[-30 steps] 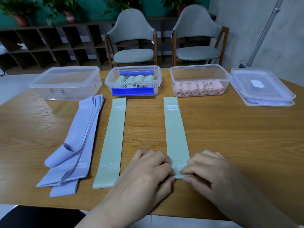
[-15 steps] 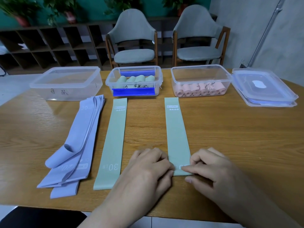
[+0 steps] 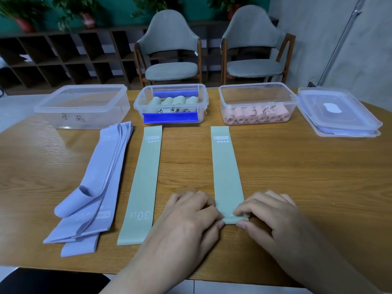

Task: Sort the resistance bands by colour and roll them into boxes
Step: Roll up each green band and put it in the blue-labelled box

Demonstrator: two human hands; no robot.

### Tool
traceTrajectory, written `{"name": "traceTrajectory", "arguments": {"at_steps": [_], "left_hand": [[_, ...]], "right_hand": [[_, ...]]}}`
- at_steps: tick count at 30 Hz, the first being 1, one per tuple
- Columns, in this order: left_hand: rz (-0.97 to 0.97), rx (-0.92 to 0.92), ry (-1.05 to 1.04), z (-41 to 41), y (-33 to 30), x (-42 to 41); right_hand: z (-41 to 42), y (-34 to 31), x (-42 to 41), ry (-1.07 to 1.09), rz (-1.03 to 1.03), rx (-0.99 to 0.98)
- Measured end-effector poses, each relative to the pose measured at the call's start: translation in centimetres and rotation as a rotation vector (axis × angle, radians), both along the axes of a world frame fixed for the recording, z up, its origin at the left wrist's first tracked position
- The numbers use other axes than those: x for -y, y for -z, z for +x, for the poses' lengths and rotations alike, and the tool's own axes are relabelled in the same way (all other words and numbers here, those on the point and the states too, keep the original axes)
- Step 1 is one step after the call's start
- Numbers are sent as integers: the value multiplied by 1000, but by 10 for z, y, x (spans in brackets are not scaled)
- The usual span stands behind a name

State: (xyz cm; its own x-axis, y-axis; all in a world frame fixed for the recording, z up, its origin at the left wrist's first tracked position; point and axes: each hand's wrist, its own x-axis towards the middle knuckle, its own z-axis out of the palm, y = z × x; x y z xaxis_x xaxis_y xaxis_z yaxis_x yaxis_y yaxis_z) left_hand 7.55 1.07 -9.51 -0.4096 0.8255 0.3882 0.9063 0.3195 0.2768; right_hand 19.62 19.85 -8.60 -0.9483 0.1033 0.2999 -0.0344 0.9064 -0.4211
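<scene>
Nearest, at the front edge of the table (image 3: 297, 166): left hand (image 3: 191, 217) and right hand (image 3: 269, 215) curled inward, fingertips pinching the near end of the right green band (image 3: 226, 170), one hand at each corner so the turned-over lip stays square to the strip. Only a first small fold made there; most likely the very start of a roll, with nearly the full length lying flat and straight away from the hands. Plenty of bare wood either side of that strip and ahead of it, so a forward roll looks unobstructed right up to the boxes. Just beside the left hand, the second green band (image 3: 141, 187), flat and parallel, apart from the first, probably laid out to wait its turn. Further left, the pile of lilac bands (image 3: 93, 187), loosely overlapped, one end curled up, near ends close to the table's front edge. Beyond, a row of clear boxes along the far side: an empty-looking left box (image 3: 82, 107) behind the lilac pile; the middle box (image 3: 170, 103) with blue clips, already holding green rolls, directly ahead of the flat green bands and presumably the destination; the right box (image 3: 257, 102) with pink rolls. Far right, stacked lids (image 3: 339, 113) near the table's corner, well clear of the rolling path.
</scene>
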Motion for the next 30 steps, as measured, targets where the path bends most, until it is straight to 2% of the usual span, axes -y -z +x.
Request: {"name": "traceTrajectory", "arguments": {"at_steps": [12,17,25,30], "left_hand": [[-39,36,-53,-1,1,-2],[-18,36,-71,-2,1,-5],[-57,27,-53,-1,2,-3],[-44,1,-68,-2,3,-4]], "right_hand": [[-4,1,5,104,-3,-70],[-3,2,-1,72,43,7],[-4,-2,3,19,129,-31],[-3,1,1,46,52,2]]}}
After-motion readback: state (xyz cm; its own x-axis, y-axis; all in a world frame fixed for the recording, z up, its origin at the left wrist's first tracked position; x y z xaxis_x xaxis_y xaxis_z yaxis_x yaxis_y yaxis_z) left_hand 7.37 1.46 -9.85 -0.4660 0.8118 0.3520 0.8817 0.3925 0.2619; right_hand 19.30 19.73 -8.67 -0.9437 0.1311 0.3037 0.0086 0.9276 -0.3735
